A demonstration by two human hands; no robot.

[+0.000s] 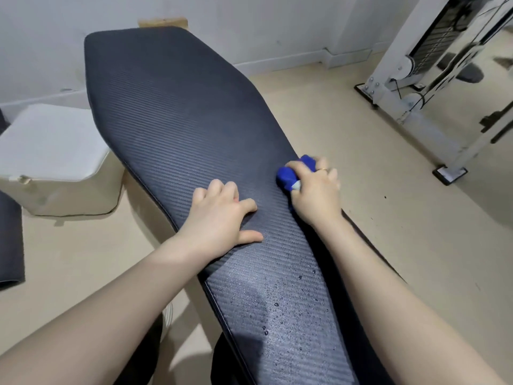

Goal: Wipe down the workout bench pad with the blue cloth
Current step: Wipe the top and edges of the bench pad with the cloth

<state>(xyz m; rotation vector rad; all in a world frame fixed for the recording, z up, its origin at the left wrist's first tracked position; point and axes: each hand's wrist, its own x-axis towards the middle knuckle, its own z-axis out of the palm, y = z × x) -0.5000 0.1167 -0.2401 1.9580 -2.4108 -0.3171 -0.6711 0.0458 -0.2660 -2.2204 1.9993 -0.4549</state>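
The person leans over the workout bench pad (177, 112), a long dark cushion with a fine ribbed skin that runs away toward the far wall. The right hand (315, 190) is clenched around the blue cloth (294, 172), bunched into a wad and pressed onto the pad at its right edge, about midway along. The left hand (219, 218) lies released, fingers spread flat on the pad near the left edge, holding nothing and seemingly bracing. Water droplets (277, 304) bead on the near end of the pad, which suggests the surface sheds liquid and will be slick underhand. The cloth looks soft and light, easily crushed into a ball; I would guess it wipes better opened out under a flat palm than gripped as a lump. The pad itself looks firm yet cushioned, so steady downward pressure should do no harm. Much of the near end looks not yet wiped.
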